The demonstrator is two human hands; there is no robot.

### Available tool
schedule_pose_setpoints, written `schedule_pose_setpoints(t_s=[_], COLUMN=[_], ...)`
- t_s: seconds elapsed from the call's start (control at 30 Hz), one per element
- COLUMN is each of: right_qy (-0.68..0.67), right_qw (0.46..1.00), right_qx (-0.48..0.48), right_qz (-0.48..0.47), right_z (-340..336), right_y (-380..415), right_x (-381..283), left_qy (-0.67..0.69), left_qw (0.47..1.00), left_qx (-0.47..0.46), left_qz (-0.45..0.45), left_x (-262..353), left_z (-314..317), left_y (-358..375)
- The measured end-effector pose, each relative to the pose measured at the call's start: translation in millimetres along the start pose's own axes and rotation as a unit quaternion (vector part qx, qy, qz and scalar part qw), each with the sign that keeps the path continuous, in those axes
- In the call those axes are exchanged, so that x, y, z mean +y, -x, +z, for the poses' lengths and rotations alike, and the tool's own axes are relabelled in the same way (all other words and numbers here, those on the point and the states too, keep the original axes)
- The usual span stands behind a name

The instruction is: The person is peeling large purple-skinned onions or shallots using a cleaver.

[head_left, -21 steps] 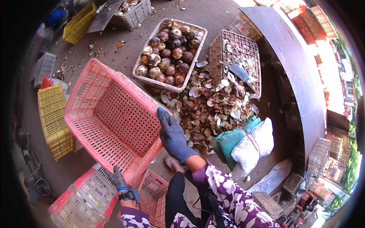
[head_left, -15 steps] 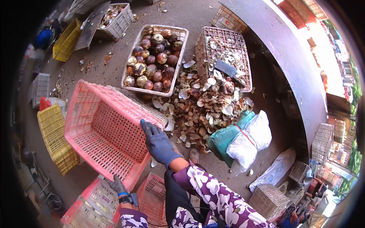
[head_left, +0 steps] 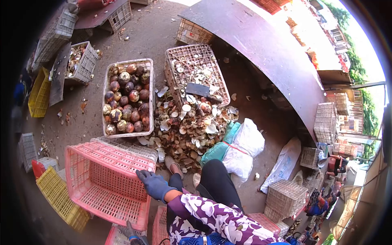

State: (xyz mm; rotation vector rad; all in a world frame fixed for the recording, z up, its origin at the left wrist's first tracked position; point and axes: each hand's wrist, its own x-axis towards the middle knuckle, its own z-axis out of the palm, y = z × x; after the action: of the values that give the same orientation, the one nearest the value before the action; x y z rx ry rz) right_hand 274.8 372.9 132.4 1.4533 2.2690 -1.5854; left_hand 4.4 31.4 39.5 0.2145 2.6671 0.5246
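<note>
Head view: fruit crate (head_left: 107,100) beyond pink crate (head_left: 107,179)

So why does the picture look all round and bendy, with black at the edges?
The head view comes through a fisheye lens: straight things like the dark table edge curve, and the corners go black. Top right, the sunlit street is washed out white, while the pink crate and the crate of fruit sit in even shade, fairly sharp.

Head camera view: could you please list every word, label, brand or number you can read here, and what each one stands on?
None can be read: the pink crate, fruit crate, white sack and green sack show no lettering. The stalls at right are too small and blurred to tell.
</note>
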Motion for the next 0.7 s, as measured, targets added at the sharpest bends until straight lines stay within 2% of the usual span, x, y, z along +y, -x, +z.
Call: schedule_pose_setpoints(t_s=[0.1,0.2,0.27,0.4,0.47,0.6,0.67,0.7], right_qy=[-0.094,-0.177,-0.241,-0.391,-0.439,-0.444,-0.438,-0.471], right_qw=[0.993,0.974,0.934,0.879,0.845,0.828,0.825,0.808], right_qx=[0.055,0.136,0.263,0.266,0.296,0.309,0.281,0.274], right_qz=[0.053,0.045,0.012,0.069,0.075,0.149,0.22,0.224], right_z=[-9,-13,-16,-25,-25,-38,-47,-50], right_y=[3,-7,-5,13,30,79,82,71], right_x=[2,26,41,99,128,179,202,222], left_qy=[-0.054,0.154,0.157,0.249,0.301,0.276,0.301,0.283], left_qw=[0.989,0.958,0.942,0.859,0.803,0.787,0.797,0.802], left_qx=[0.117,0.072,0.014,-0.121,-0.178,-0.199,-0.221,-0.222], left_qz=[0.068,0.229,0.296,0.43,0.483,0.515,0.475,0.476], left_x=[79,175,266,407,436,482,484,479], left_z=[-31,-24,-14,55,115,201,251,281], left_y=[11,19,50,118,133,182,198,199])
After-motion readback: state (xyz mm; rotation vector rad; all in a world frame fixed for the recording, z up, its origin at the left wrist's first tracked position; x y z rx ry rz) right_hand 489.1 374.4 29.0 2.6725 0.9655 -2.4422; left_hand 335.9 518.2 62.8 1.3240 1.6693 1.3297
